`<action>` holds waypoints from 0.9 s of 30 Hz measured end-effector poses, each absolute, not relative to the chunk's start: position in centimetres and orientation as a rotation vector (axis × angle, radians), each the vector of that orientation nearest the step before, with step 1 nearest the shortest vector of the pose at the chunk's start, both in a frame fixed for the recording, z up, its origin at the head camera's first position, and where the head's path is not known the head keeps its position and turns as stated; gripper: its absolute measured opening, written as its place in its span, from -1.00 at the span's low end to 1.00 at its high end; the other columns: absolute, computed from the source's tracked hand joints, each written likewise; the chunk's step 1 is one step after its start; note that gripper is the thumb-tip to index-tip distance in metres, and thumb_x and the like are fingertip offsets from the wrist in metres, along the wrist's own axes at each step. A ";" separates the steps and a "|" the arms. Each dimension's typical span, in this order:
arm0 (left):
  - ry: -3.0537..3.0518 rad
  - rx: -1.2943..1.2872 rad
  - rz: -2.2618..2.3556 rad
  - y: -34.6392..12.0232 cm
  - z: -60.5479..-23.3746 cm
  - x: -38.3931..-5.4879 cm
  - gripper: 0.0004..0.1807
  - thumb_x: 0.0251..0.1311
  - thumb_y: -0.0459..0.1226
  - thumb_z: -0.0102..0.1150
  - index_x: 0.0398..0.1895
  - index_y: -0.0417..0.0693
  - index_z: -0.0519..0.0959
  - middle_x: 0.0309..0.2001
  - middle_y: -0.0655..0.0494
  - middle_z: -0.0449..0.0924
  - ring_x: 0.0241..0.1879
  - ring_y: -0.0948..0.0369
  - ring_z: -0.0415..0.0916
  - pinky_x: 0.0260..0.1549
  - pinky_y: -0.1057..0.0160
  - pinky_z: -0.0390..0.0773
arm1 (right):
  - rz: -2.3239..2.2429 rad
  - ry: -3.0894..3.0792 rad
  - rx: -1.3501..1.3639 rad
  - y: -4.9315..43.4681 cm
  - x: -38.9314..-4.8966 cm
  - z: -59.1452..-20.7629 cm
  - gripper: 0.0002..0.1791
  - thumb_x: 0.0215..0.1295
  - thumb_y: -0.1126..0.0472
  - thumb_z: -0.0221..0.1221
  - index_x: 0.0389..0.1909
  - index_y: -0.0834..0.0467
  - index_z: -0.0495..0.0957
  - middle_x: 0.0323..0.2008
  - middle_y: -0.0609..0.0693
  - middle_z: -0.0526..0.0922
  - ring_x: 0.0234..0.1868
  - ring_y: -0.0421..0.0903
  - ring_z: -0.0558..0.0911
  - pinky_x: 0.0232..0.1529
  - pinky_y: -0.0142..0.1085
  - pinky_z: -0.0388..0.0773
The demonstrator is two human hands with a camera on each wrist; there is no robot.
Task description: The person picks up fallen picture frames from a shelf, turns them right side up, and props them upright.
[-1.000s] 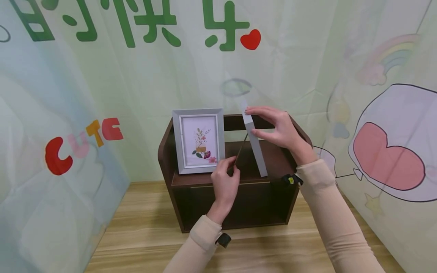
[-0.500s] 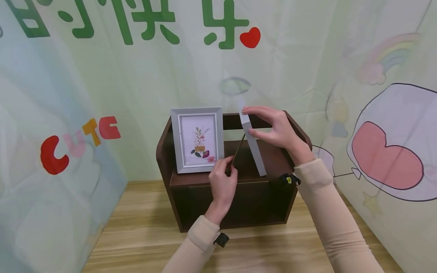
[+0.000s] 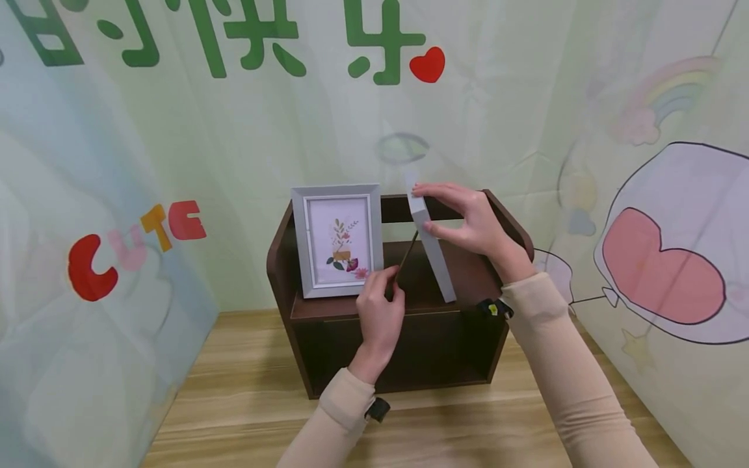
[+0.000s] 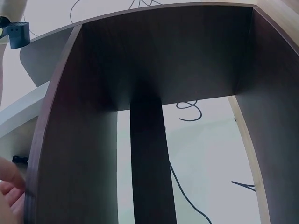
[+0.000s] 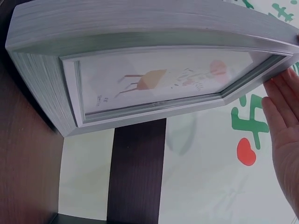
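Note:
A grey picture frame (image 3: 433,250) stands nearly edge-on to the head view on a dark brown shelf unit (image 3: 351,307), its top leaning left. My right hand (image 3: 462,218) holds its upper part between thumb and fingers. Low behind this frame, my left hand (image 3: 379,312) pinches a thin brown strip, seemingly its back stand (image 3: 407,257). The right wrist view shows a drawing (image 5: 154,84) behind the frame's front. In the left wrist view, only part of my left hand (image 4: 10,186) shows at the lower left, with its fingertips mostly hidden.
A second grey picture frame (image 3: 300,247) with a flower picture stands upright at the shelf's left, close to my left hand. Raised side panels (image 3: 279,266) bound the shelf. Below lies an open compartment (image 3: 398,354). The unit stands on a wood-grain table (image 3: 234,390) before printed cloth (image 3: 246,149).
The head view drifts slightly. Both hands keep their holds, and the two frames show no clear movement on the shelf.

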State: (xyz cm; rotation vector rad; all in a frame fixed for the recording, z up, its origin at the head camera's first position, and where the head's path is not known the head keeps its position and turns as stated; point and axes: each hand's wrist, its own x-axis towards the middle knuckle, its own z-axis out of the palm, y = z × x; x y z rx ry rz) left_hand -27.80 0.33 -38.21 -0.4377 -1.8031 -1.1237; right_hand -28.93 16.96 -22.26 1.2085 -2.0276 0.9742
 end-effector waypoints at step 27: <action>-1.803 -0.426 -1.124 0.1 -38.1 -27.6 -0.77 0.02 -0.55 0.25 -0.22 -0.24 0.64 -0.27 -0.06 0.61 -0.25 0.10 0.60 -0.17 0.19 0.65 | 0.967 -2.028 1.208 16.6 -28.6 -22.2 -0.53 0.03 0.47 0.28 0.05 0.42 0.50 0.06 0.32 0.56 0.15 0.17 0.52 0.26 -0.27 0.41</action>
